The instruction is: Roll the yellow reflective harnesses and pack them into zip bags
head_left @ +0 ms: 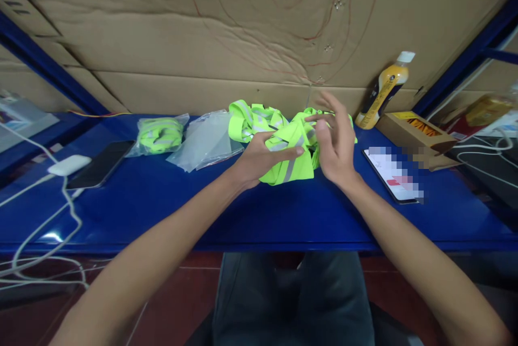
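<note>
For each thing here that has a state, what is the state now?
left hand: closed on the vest
right hand: open, fingers spread
vest: crumpled, partly folded
bagged vest: packed in its bag
empty bag: flat
bottle: capped, leaning
right phone: screen lit
left phone: screen dark

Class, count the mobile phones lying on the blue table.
2. A dark-screened black phone lies far left beside the white charger; a lit-screen phone lies right of the right hand.

Hidden and unclear parts of the workbench scene
Phone [394,175] screen blurred; right hand [335,143] covers part of the vest [283,146].
</note>
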Tool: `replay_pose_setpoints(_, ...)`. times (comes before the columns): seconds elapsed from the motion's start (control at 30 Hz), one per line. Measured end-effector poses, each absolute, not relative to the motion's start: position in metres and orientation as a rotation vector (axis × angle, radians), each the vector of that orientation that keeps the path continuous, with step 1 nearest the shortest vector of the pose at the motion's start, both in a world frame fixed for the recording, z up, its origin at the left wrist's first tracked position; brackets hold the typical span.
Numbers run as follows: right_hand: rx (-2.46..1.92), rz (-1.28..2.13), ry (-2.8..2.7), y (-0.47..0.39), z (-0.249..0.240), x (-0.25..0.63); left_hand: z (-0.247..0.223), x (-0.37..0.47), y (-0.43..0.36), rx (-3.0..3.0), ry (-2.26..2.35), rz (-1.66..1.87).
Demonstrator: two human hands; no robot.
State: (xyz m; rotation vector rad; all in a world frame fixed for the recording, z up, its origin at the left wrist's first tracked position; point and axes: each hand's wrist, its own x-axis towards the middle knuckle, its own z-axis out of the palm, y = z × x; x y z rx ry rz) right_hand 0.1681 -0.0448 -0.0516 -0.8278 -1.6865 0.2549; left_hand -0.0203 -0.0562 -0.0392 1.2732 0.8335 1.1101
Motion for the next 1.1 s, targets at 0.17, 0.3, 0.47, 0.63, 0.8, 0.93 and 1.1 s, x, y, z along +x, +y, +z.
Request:
replay_pose_setpoints(0.17,-0.739,0.131,-2.161,-0.055,-0.044,0.167,-0.037,-0.022,-0.058,1.444,0.938,1.169)
replay_pose_setpoints(0.3,-0.878,0.187,-2.033,-0.058,-0.045,0.158,-0.036,-0.023,-0.058,1.487,0.925,1.242)
replay_pose_setpoints(0.47,-0.919,0.398,-1.939,-0.058,-0.047,0.153,-0.042,-0.025,-0.052,1.769,0.936,1.433)
replay_pose_setpoints(0.63,-0.890,0.316,-1.853,-0.057,-0.044,0.154,-0.040,-0.029,-0.049,1.896,0.962,1.596)
replay_pose_setpoints(0.8,-0.785,0.271,-1.856,-0.057,-0.037,0.160,-0.035,-0.029,-0.056,1.884,0.800,1.441)
replay_pose_setpoints(0.93,-0.815,0.275,-1.856,-0.057,-0.039,0.162,-0.038,-0.021,-0.058,1.557,0.698,1.271)
replay_pose_setpoints(1.1,-0.901,0.107,-1.844,-0.059,-0.040,0.160,-0.037,-0.015,-0.058,1.328,0.742,1.181)
